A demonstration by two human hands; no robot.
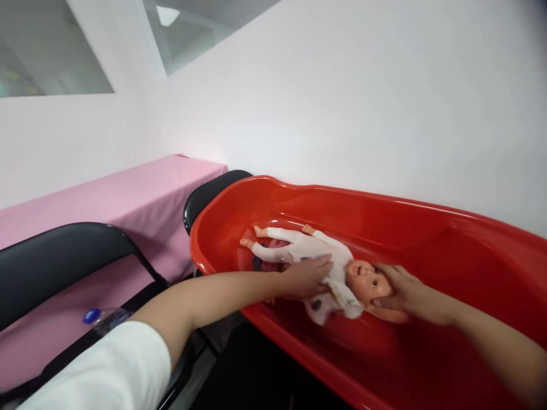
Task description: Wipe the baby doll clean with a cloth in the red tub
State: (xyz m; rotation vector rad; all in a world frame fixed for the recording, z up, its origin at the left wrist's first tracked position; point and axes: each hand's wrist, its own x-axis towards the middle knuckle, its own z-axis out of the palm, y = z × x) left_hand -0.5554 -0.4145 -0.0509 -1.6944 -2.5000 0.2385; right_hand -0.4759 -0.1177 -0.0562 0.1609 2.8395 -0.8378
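A baby doll (329,259) in white printed clothes lies on its back inside a long red plastic tub (427,228), its feet pointing left. My left hand (305,277) rests flat on the doll's belly and side. My right hand (408,293) cups the doll's head (370,279) from the right, fingers under and around it. Both arms reach over the tub's near rim.
A white wall runs right behind the tub. Left of the tub stands a pink-covered table (128,199). Two black chair backs (55,259) sit beside it. A plastic water bottle with a blue cap (102,317) lies near my left sleeve.
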